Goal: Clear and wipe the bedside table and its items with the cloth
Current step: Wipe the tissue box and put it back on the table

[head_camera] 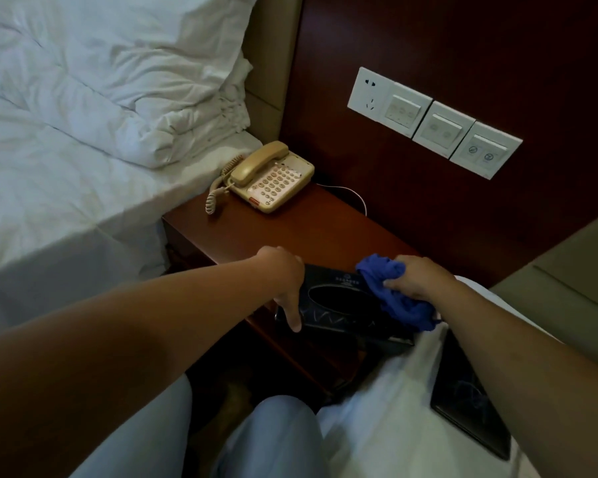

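Observation:
A black tissue box (339, 305) sits at the near end of the dark red wooden bedside table (311, 229). My left hand (285, 281) grips the box's left side, fingers pointing down over its edge. My right hand (415, 279) is closed on a bunched blue cloth (394, 294) that rests on the box's right part. A beige corded telephone (270, 177) stands at the table's far end, its coiled cord hanging off the left edge.
A bed with white sheets and a pillow (83, 132) lies to the left of the table. White wall switches and a socket (432, 122) sit on the wood panel behind. A flat black object (463, 398) lies on white fabric at lower right.

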`<act>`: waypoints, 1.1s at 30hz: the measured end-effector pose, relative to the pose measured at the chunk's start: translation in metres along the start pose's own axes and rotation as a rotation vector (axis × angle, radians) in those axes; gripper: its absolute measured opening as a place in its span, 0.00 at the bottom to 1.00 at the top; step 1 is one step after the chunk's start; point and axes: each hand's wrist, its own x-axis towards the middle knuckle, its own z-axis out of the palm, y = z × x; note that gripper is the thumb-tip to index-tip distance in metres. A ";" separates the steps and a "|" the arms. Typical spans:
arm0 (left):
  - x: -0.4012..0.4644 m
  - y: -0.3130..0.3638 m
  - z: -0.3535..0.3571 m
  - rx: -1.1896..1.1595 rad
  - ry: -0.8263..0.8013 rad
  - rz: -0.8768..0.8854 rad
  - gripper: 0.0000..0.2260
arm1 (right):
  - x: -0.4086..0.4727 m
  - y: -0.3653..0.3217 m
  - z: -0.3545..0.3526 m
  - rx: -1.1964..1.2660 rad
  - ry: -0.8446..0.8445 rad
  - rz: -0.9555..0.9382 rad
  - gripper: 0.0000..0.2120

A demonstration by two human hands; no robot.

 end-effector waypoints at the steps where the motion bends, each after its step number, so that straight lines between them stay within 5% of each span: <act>1: -0.001 0.002 0.000 -0.009 0.003 -0.002 0.56 | -0.006 -0.003 -0.002 0.003 0.000 0.011 0.27; 9: -0.004 -0.003 0.003 -0.102 0.046 0.029 0.54 | -0.029 -0.109 -0.015 -0.063 0.025 -0.142 0.22; 14: 0.000 -0.012 0.022 -0.245 0.040 0.019 0.67 | -0.026 -0.171 -0.013 -0.119 -0.004 -0.203 0.27; 19: -0.003 -0.013 0.021 -0.173 0.065 -0.008 0.67 | -0.019 -0.124 -0.014 -0.064 0.031 -0.201 0.31; 26: -0.004 0.002 0.000 -0.017 -0.028 -0.051 0.66 | -0.025 0.011 0.000 0.032 0.048 0.043 0.32; 33: -0.009 0.007 -0.005 0.014 0.009 -0.036 0.65 | -0.059 0.019 0.026 -0.002 0.004 0.058 0.28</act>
